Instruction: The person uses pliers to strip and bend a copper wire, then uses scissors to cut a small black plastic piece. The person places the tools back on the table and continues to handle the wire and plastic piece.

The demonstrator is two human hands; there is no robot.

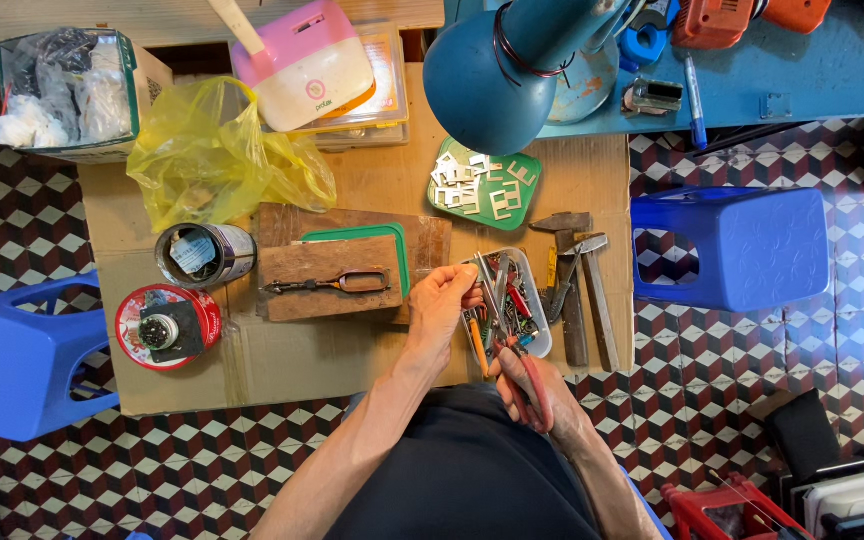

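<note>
My left hand (442,298) reaches forward to the near left edge of a white tray of small tools (535,278) and its fingers pinch something small there, which I cannot make out. My right hand (537,385) sits close to my body and grips red-handled pliers (512,340), whose metal jaws point up over the tray. An orange-handled tool (478,345) lies at the tray's near corner between my two hands.
A wooden block with a metal tool on it (327,280) lies left of my left hand. Hammers (577,275), a green plate of white parts (484,185), two tins (202,255), a yellow bag (214,150), a blue lamp (512,70) and blue stools (732,245) surround the cardboard work surface (282,365).
</note>
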